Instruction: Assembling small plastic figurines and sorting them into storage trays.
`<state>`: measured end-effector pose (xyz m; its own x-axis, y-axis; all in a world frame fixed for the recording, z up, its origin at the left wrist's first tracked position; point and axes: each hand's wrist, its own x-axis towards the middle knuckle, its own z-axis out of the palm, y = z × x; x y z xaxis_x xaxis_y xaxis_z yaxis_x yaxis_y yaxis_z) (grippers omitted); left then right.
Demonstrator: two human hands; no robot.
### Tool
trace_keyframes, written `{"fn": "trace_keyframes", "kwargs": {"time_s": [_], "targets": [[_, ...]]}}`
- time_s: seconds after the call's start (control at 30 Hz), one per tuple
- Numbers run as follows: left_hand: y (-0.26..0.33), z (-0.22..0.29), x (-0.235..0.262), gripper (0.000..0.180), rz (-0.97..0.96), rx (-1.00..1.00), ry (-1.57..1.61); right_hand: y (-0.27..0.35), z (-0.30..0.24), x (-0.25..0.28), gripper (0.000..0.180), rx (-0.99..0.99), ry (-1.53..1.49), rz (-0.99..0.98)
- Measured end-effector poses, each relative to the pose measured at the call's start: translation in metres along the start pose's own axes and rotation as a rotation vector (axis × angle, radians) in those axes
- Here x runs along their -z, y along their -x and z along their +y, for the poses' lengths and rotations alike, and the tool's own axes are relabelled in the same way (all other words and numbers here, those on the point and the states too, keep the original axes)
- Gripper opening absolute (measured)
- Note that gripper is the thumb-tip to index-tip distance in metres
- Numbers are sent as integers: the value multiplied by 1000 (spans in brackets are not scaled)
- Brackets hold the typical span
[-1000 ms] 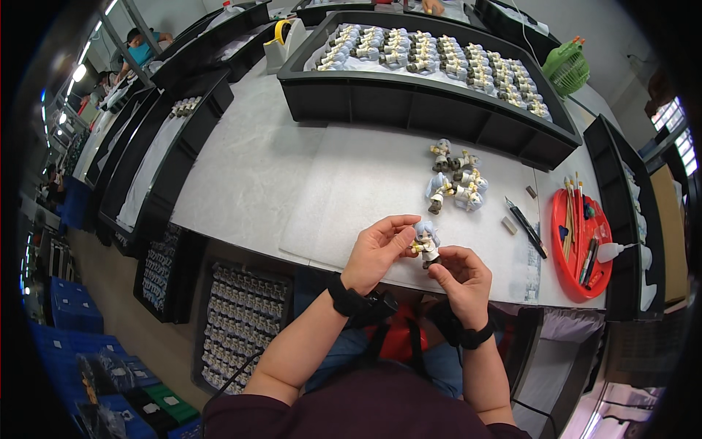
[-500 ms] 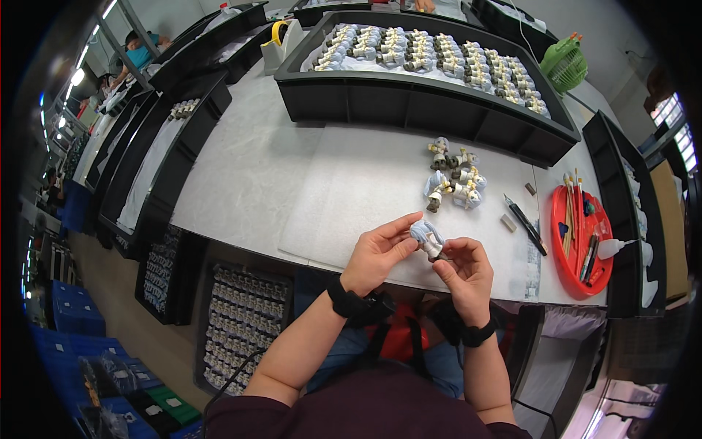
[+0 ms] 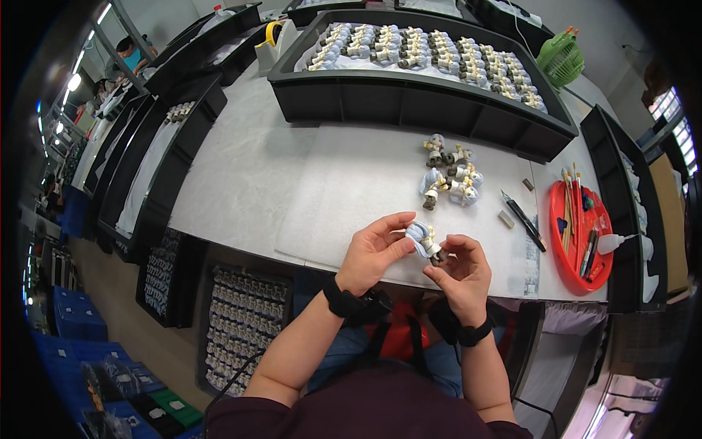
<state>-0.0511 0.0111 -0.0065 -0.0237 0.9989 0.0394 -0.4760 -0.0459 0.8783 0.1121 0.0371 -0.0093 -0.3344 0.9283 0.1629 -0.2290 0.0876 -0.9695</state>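
Between my two hands, above the table's near edge, is a small figurine with pale blue hair, a white body and dark feet. My left hand pinches it by the hair between thumb and fingers. At the feet end, the thumb and fingers of my right hand close on it. Beyond my hands, a cluster of several similar figurines lies on a white foam sheet. A black pen-like tool and a small grey block rest to the right.
A large black tray with rows of figurines spans the back. To the right are a red dish of brushes and pens, a white squeeze bottle and another black tray. A green fan stands behind; a tape dispenser stands back left.
The figurine has turned in my fingers, so its hair now faces left and its feet point lower right. Both hands stay in nearly the same place, and the view shifts slightly.
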Motion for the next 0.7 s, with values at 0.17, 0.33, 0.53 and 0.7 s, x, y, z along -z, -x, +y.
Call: {"fn": "trace_keyframes", "kwargs": {"time_s": [0.17,0.33,0.53,0.7], "targets": [[0,-1,0,37,21,8,7,0,-2,1,50,-4,17,-8],[-1,-2,0,37,30,21,18,0,-3,1,51,-2,20,-13],[1,0,2,36,29,10,52,-1,-5,-1,36,-38,-54,0],[2,1,6,36,2,-2,89,-3,-5,-5,28,-33,-13,-8]]}}
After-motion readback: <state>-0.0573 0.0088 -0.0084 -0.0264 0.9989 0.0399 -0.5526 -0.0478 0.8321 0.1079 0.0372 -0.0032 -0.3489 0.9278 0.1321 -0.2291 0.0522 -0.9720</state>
